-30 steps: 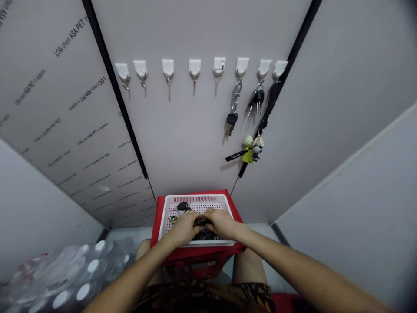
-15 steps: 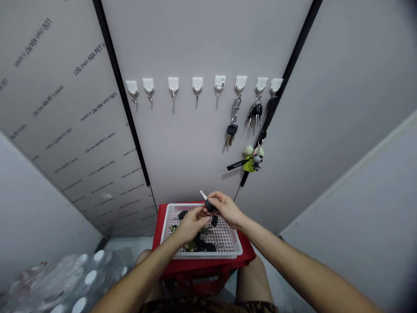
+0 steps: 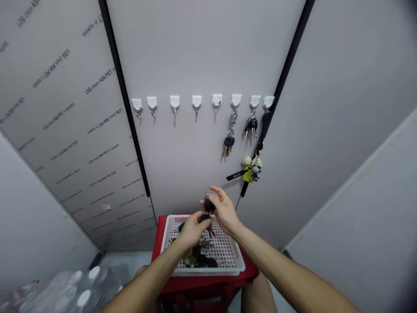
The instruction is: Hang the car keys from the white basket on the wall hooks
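Observation:
Over the white basket (image 3: 241, 266), my right hand (image 3: 227, 214) pinches a black-headed key (image 3: 209, 205) between thumb and fingers, its other fingers partly spread. Just below and to the left, my left hand (image 3: 193, 229) grips the black head of a second key (image 3: 205, 217). More key blades (image 3: 211, 231) dangle beneath that hand. Whether the two held keys share one ring is too small to tell. Inside the basket, partly hidden by my left hand and forearm, lies a pile of keys and dark fobs (image 3: 203, 260).
A red stool-like support (image 3: 159, 234) carries the basket. Several white hooks (image 3: 196, 102) line the wall; the rightmost ones hold a chained key bunch (image 3: 229, 142), black-headed keys (image 3: 252, 124) and a lanyard with plush charms (image 3: 252, 168). Plastic-wrapped bottles (image 3: 84, 298) stand lower left.
The head view has tilted upward. My left hand now grips a black key head, with keys dangling below. In my right hand the key has turned, and its pale tip no longer sticks out far.

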{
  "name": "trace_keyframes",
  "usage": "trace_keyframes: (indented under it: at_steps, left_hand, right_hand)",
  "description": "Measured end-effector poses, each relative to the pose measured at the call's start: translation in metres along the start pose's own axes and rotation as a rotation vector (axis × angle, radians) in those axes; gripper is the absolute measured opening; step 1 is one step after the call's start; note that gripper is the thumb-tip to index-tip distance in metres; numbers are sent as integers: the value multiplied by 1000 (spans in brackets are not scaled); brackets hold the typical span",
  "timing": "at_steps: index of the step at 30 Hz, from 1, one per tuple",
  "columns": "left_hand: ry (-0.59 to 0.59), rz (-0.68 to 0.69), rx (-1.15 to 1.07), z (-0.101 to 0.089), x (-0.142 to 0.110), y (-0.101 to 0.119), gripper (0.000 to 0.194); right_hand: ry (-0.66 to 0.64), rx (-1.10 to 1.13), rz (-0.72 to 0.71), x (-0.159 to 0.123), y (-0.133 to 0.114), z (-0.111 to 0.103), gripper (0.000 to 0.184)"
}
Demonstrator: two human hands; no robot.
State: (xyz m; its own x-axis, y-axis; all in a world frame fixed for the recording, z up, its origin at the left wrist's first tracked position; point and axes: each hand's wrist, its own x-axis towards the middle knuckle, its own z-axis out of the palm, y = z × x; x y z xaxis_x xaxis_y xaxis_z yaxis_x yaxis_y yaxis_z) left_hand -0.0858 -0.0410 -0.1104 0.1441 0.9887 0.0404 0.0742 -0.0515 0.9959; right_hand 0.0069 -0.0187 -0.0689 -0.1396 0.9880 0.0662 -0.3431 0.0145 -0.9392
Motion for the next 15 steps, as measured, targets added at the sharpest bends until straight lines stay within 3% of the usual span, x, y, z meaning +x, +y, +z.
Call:
trace_keyframes:
  at_steps: [4, 8, 11, 15]
  left_hand:
    - [39, 34, 169, -20, 3, 20, 12]
    - [25, 177, 470, -31, 8, 41, 14]
    - [47, 311, 664, -33, 14, 58, 14]
    - [31, 422, 692, -36, 21, 85, 17]
  right_hand:
    - [-67, -83, 46, 1, -13, -11, 28]
    - [-188, -356, -56, 3, -8, -16, 24]
    - [-303, -369, -89, 6, -7, -14, 26]
    - [-288, -355, -147, 15, -30, -8, 27]
